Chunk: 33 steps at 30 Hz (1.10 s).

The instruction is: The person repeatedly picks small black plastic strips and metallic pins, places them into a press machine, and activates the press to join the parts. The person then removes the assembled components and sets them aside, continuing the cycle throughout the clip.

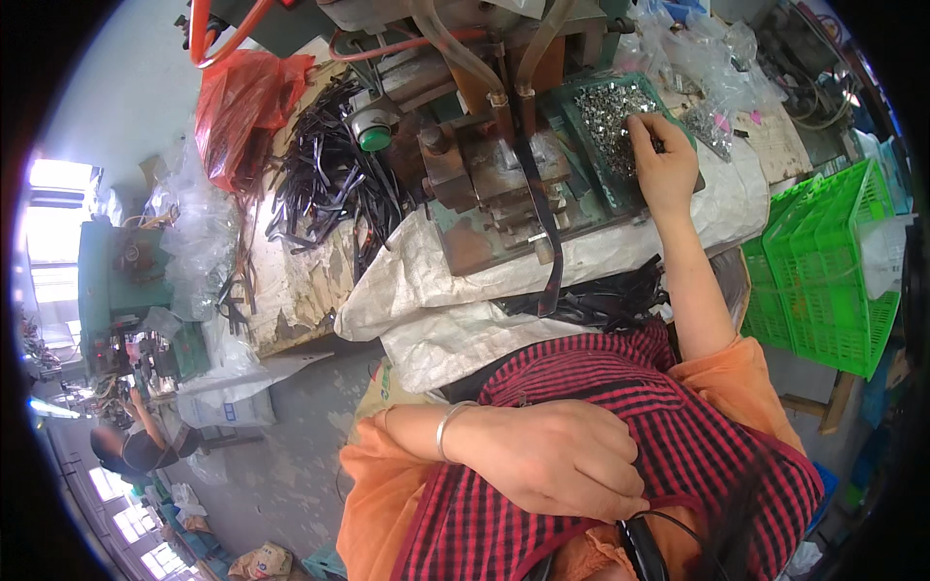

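Note:
My right hand [666,167] reaches over a green tray [620,198] of small shiny metal pieces [610,111]. Its fingers are curled down at the pieces; what lies between the fingertips is hidden. Close to my chest, my left hand [552,460] is closed, its fingertips near a black device [641,544] with a thin cord. What it grips, if anything, cannot be made out. In front of me stands a metal press [494,169], and a black strap [542,218] hangs down from its middle over the front.
Left of the press lies a heap of black straps [334,165], beside a red plastic bag [242,111]. More black straps [610,295] rest by my lap. Green crates [823,261] stand at the right. Another person [145,445] works at a machine far left.

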Each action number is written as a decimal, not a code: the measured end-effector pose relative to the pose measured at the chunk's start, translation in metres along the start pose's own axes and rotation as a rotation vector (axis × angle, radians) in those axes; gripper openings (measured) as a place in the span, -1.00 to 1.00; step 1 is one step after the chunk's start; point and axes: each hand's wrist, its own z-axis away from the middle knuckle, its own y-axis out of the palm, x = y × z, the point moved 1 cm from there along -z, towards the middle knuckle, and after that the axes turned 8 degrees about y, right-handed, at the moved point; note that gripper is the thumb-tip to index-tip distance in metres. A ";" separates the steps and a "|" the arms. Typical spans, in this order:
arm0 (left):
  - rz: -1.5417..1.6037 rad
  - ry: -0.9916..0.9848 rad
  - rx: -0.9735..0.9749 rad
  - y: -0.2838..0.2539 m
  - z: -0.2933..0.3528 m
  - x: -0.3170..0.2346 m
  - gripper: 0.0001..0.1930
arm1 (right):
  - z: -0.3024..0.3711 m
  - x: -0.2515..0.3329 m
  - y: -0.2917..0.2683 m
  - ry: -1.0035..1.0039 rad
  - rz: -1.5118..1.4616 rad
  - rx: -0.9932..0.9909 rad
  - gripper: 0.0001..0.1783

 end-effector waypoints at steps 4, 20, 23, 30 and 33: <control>-0.068 -0.162 0.016 -0.027 0.010 -0.013 -0.71 | 0.003 -0.001 -0.007 -0.064 -0.030 -0.070 -0.81; -1.686 -1.741 -0.371 -0.222 0.239 -0.054 -0.72 | 0.009 0.070 -0.023 0.090 -0.367 0.280 -0.86; -1.846 -1.543 -0.613 -0.202 0.210 -0.052 -0.75 | 0.004 0.096 0.007 0.101 -0.543 0.455 -0.86; -1.676 -0.988 -1.098 -0.156 0.169 -0.035 -0.73 | 0.029 0.121 0.032 0.001 -0.645 0.441 -0.73; -1.889 -1.431 -0.780 -0.169 0.172 -0.043 -0.60 | 0.036 0.130 0.034 0.043 -0.711 0.520 -0.63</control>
